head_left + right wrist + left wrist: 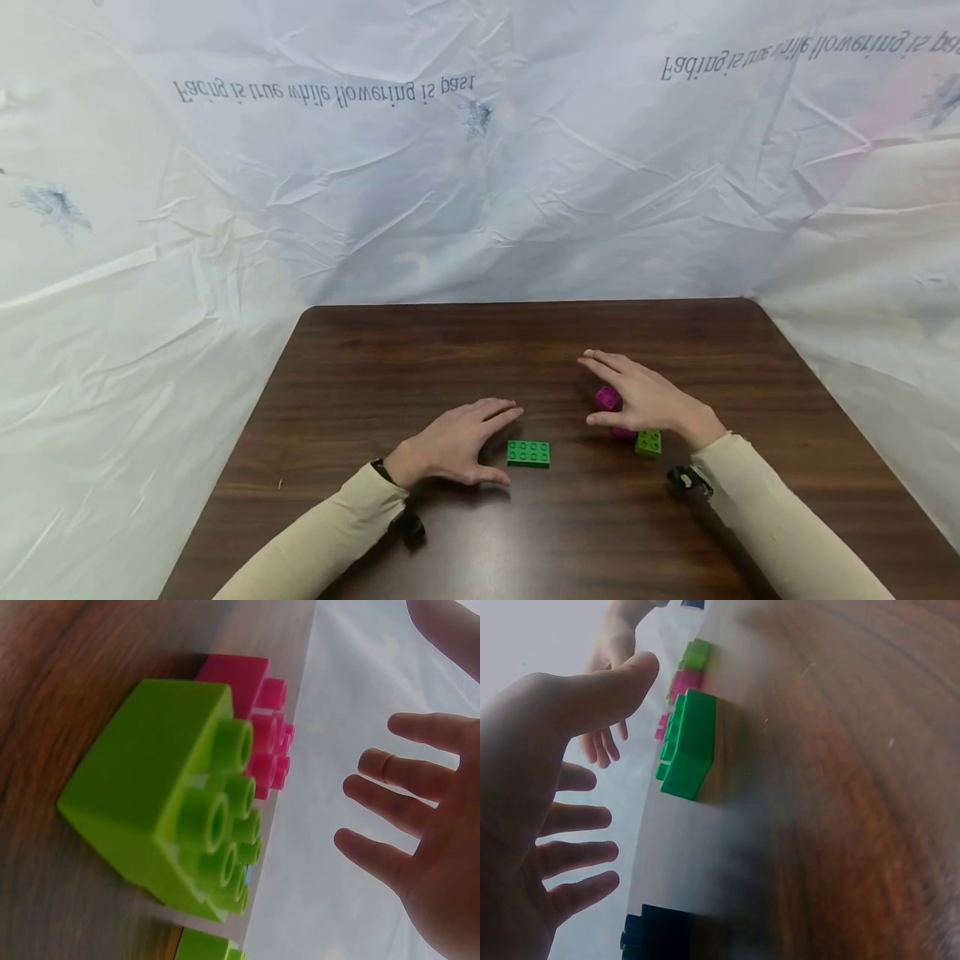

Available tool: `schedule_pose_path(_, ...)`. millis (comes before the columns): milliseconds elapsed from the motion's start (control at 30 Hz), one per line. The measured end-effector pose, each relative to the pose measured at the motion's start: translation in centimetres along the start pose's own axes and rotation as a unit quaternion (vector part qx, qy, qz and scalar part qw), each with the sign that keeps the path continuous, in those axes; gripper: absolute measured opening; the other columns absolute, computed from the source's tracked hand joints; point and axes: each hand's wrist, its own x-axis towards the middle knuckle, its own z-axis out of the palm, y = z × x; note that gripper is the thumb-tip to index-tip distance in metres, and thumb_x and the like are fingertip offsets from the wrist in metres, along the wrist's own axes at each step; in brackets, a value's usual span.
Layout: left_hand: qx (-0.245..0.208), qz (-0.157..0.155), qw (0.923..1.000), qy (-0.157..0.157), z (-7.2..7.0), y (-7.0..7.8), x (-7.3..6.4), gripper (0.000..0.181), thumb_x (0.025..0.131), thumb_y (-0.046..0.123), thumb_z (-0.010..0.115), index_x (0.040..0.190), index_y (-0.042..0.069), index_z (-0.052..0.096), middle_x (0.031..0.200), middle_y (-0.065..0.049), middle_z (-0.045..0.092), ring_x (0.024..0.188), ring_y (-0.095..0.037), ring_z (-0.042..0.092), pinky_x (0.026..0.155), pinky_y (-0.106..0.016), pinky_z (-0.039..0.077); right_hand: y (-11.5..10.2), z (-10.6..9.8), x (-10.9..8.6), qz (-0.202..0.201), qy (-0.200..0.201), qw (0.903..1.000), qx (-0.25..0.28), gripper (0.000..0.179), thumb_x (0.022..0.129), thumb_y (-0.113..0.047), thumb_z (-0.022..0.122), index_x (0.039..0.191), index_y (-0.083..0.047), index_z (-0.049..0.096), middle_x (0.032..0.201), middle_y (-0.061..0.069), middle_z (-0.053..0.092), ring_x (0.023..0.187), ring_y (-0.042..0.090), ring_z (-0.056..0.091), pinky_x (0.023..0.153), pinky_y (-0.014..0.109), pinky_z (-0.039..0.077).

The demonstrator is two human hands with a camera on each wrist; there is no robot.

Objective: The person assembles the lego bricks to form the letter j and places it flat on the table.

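My left hand [459,443] hovers with spread fingers just left of a green building brick [528,452], which lies studs up on the table. In the left wrist view the green brick [692,742] is beyond the thumb, outside the grasp. My right hand [647,398] is held over a small group of bricks, fingers extended and thumb apart. A magenta brick [607,397] shows between its thumb and fingers, and a second is partly hidden under the hand. A lime brick [648,442] sits beside the wrist; in the right wrist view, lime bricks [150,757] stand before magenta ones [236,679].
A dark brick [664,934] shows at the bottom of the left wrist view. The brown wooden table [420,350] is bordered by a white printed sheet [450,208] at the back and sides. Each wrist wears a black strap with a small camera.
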Motion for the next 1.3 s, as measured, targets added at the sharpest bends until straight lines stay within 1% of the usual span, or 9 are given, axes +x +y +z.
schedule_pose_path(100,0.001,-0.003,1.0000,0.002,0.2,0.1,0.1,0.096,0.082,0.071,0.059,0.154,0.015,0.030,0.153,-0.008,0.038,0.139,-0.023,0.039,0.108,-0.041,0.039,0.3,-0.1,-0.1,0.012,-0.007,0.9999,0.004,0.092,0.083,-0.068,0.062,0.152,-0.015,0.033,0.155,0.014,0.034,0.137,0.037,0.038,0.102,0.057,0.040)
schedule_pose_path(233,0.000,-0.011,0.9999,0.003,0.3,0.2,0.1,0.091,0.083,0.067,0.061,0.152,0.015,0.033,0.150,-0.005,0.042,0.136,-0.020,0.043,0.107,-0.038,0.040,0.5,-0.3,0.0,0.012,-0.012,0.9998,0.006,0.092,0.083,-0.067,0.062,0.152,-0.012,0.034,0.155,0.015,0.034,0.138,0.037,0.037,0.101,0.056,0.041)
schedule_pose_path(433,-0.020,-0.016,0.9997,0.001,0.6,0.4,0.2,0.084,0.085,0.060,0.064,0.150,0.013,0.038,0.146,-0.003,0.046,0.133,-0.018,0.046,0.105,-0.037,0.042,0.7,-0.2,-0.3,0.024,-0.021,0.9994,0.012,0.092,0.084,-0.066,0.062,0.152,-0.010,0.034,0.154,0.017,0.034,0.137,0.039,0.037,0.100,0.057,0.041)
schedule_pose_path(600,-0.028,-0.015,0.9995,-0.009,1.1,0.7,0.4,0.080,0.087,0.059,0.062,0.149,0.014,0.039,0.145,-0.003,0.047,0.131,-0.017,0.048,0.104,-0.036,0.043,0.9,0.6,-0.6,0.040,-0.029,0.9985,0.024,0.091,0.084,-0.065,0.063,0.150,-0.008,0.037,0.149,0.021,0.039,0.134,0.040,0.041,0.098,0.057,0.043)
schedule_pose_path(700,-0.032,-0.011,0.9994,-0.009,1.2,0.8,0.7,0.079,0.087,0.058,0.063,0.148,0.014,0.041,0.143,-0.002,0.048,0.129,-0.016,0.049,0.103,-0.035,0.044,1.0,0.9,-0.5,0.048,-0.027,0.9981,0.027,0.090,0.084,-0.063,0.064,0.148,-0.007,0.039,0.146,0.023,0.043,0.131,0.041,0.044,0.098,0.056,0.043)
schedule_pose_path(933,-0.038,-0.015,0.9991,-0.007,1.6,1.0,0.9,0.076,0.089,0.056,0.063,0.147,0.012,0.042,0.141,-0.003,0.050,0.127,-0.016,0.050,0.101,-0.034,0.045,1.0,1.5,-0.6,0.066,-0.030,0.9972,0.018,0.089,0.084,-0.062,0.065,0.146,-0.003,0.041,0.137,0.021,0.052,0.122,0.037,0.051,0.094,0.053,0.047)
schedule_pose_path(1133,-0.042,-0.010,0.9990,0.012,2.1,1.0,1.0,0.071,0.090,0.053,0.063,0.144,0.010,0.046,0.137,-0.003,0.053,0.122,-0.015,0.053,0.098,-0.032,0.047,1.1,1.9,-0.6,0.073,-0.027,0.9968,0.016,0.083,0.086,-0.056,0.067,0.143,0.001,0.044,0.134,0.025,0.054,0.121,0.041,0.052,0.092,0.055,0.047)
schedule_pose_path(1300,-0.058,-0.008,0.9982,0.009,2.3,1.2,1.1,0.067,0.090,0.049,0.064,0.142,0.009,0.048,0.134,-0.004,0.054,0.119,-0.015,0.055,0.097,-0.031,0.047,1.2,2.3,-0.6,0.074,-0.023,0.9970,0.009,0.074,0.087,-0.046,0.070,0.139,0.003,0.049,0.130,0.024,0.057,0.119,0.040,0.054,0.091,0.053,0.048)
